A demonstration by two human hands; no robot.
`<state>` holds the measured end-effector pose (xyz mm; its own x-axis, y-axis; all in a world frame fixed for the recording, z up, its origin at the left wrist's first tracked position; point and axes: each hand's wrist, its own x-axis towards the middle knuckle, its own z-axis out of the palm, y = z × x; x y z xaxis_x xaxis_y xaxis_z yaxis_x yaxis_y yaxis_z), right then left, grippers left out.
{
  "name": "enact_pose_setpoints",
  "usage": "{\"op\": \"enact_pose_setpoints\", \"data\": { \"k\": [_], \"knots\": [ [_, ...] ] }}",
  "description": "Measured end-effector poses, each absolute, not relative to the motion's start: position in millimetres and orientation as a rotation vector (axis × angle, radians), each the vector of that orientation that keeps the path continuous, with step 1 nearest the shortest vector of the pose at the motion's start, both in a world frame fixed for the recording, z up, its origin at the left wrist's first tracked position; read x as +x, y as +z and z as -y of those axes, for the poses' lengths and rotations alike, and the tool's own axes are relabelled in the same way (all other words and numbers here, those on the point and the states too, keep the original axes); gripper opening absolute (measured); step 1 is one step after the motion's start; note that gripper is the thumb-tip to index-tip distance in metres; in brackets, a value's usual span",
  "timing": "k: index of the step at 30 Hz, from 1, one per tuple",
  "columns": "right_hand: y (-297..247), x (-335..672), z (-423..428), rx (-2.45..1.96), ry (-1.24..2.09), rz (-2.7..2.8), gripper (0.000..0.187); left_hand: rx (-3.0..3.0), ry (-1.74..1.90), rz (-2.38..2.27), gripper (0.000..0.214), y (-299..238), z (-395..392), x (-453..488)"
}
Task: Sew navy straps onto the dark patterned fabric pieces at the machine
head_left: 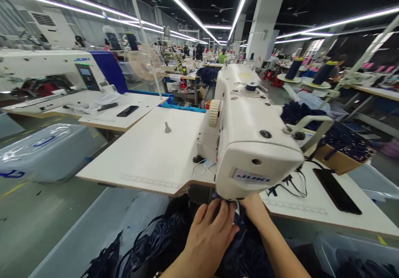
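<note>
A white sewing machine point(258, 145) marked JUKI stands in front of me. My left hand point(213, 226) lies just under its head, fingers bent forward and close together, with the thumb near the index finger. It is closed on navy fabric point(246, 244) at the needle area; the exact grip is partly hidden. My right hand point(252, 205) reaches in from the right beneath the machine head, and its fingers are hidden there. Bundled navy straps point(165, 232) hang over my lap on the left. Close by the fingers shows a small white piece point(237, 207).
On the white table point(140, 149) lie a small grey tool point(167, 127) and a phone point(336, 190). Black cords point(293, 184) are right of the machine. A plastic bin point(102, 224) stands below left. Navy pieces fill a cardboard box point(343, 161). Thread cones point(294, 68) stand behind.
</note>
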<state>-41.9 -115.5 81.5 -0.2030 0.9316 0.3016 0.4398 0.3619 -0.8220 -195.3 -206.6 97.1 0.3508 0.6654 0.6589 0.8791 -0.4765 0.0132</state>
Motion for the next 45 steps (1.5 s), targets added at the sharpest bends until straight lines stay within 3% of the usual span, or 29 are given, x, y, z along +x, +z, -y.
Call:
{"op": "enact_pose_setpoints", "data": {
  "k": [5, 11, 23, 25, 29, 33, 36, 45],
  "knots": [
    [101, -33, 148, -1.275, 0.826, 1.641, 0.034, -2.273, -0.857, 1.286, 0.033, 103, 203, -199],
    [114, -15, 191, -1.284, 1.254, 1.759, 0.028, -2.297, -0.736, 1.130, 0.034, 103, 201, -205],
    [96, -16, 194, -1.233, 1.308, 1.711, 0.030, -2.295, -0.669, 1.194, 0.034, 106, 206, -193],
    [98, -14, 196, -1.167, 1.326, 1.716, 0.030, -2.299, -0.693, 1.200, 0.035, 111, 209, -193],
    [105, -5, 210, -1.088, 1.413, 1.630, 0.033, -2.411, -0.895, 1.057, 0.058, 118, 221, -192],
    [107, 0, 230, -1.079, 1.498, 1.301, 0.038, -2.484, -1.054, 0.866, 0.040, 109, 233, -184],
    [102, -7, 239, -1.138, 1.347, 1.208, 0.037, -2.511, -1.010, 0.942, 0.041, 99, 237, -180],
    [84, -8, 211, -1.201, 0.357, 2.107, 0.030, -2.557, -0.916, 1.171, 0.039, 84, 245, -183]
  ]
}}
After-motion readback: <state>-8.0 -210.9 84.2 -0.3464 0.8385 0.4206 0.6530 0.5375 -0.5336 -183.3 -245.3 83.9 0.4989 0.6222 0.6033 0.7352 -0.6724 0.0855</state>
